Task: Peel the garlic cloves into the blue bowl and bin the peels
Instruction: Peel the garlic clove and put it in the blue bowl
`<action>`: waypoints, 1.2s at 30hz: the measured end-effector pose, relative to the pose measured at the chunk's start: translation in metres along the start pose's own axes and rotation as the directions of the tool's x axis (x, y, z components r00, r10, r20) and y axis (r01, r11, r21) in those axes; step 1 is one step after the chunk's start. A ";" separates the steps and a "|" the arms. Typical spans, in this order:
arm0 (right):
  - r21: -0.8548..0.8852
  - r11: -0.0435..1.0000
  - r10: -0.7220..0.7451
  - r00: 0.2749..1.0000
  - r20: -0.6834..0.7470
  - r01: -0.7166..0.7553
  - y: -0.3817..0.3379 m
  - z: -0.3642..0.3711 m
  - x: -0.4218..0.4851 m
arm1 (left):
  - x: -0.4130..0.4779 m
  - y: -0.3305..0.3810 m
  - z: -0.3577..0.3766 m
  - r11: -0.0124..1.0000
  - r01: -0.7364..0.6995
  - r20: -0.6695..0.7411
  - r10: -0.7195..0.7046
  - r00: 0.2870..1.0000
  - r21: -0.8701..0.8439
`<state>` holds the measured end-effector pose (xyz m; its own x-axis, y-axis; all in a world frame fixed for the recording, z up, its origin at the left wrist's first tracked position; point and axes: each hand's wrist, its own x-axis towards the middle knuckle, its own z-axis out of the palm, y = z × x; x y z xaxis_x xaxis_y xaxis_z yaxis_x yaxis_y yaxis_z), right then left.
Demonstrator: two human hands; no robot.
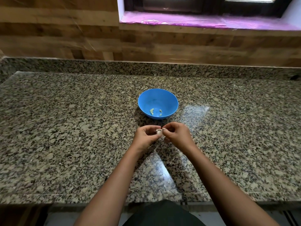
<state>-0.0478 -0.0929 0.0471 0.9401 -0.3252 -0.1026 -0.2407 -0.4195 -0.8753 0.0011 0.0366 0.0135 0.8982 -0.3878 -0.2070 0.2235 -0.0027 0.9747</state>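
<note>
Both hands (160, 133) around garlic (159, 131)

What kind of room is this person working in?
Most likely a home kitchen: a speckled granite countertop, a wood-look wall under a window sill, and a blue bowl with peeled garlic cloves.

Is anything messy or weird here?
Nothing stands out. The bowl sits upright on the counter with a few cloves inside, and both hands hold garlic just in front of it.
</note>
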 end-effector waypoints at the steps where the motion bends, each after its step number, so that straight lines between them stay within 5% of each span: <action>1: 0.090 0.995 0.042 0.999 0.006 -0.043 0.001 -0.001 0.000 | 0.001 -0.003 -0.003 1.000 0.011 -0.013 -0.011 1.000 -0.007; 3: 0.178 0.978 0.110 0.994 0.026 -0.113 0.006 -0.004 0.002 | 0.002 -0.010 -0.008 0.999 0.029 -0.051 -0.027 0.998 0.045; 11: 0.018 0.952 0.300 0.947 0.112 -0.304 0.027 0.000 -0.005 | -0.007 -0.029 -0.012 0.821 -0.023 -0.197 0.163 0.967 0.570; 25: -0.302 0.902 0.359 0.925 0.127 -0.309 0.015 0.009 0.017 | -0.017 -0.038 0.000 0.779 -0.066 -0.250 0.279 0.927 0.624; 27: -0.230 0.922 0.351 0.925 0.147 -0.313 0.017 0.005 0.011 | -0.023 -0.039 0.006 0.786 -0.105 -0.277 0.335 0.900 0.610; 29: 0.045 0.926 0.359 0.913 0.192 -0.374 0.020 0.001 -0.001 | -0.027 -0.038 0.010 0.833 -0.146 -0.264 0.327 0.907 0.533; 32: 0.553 0.683 0.363 0.879 0.310 -0.477 0.022 -0.002 -0.016 | -0.027 -0.033 0.015 0.932 -0.119 -0.189 0.193 0.963 0.342; 36: 0.725 0.503 0.310 0.882 0.356 -0.470 0.025 -0.001 -0.024 | -0.024 -0.026 0.022 0.988 -0.074 -0.154 0.094 0.984 0.135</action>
<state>-0.0766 -0.0967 0.0287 0.8403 -0.1152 -0.5298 -0.3873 0.5563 -0.7352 -0.0350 0.0258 -0.0047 0.9628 -0.2399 -0.1246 0.1036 -0.0986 0.9897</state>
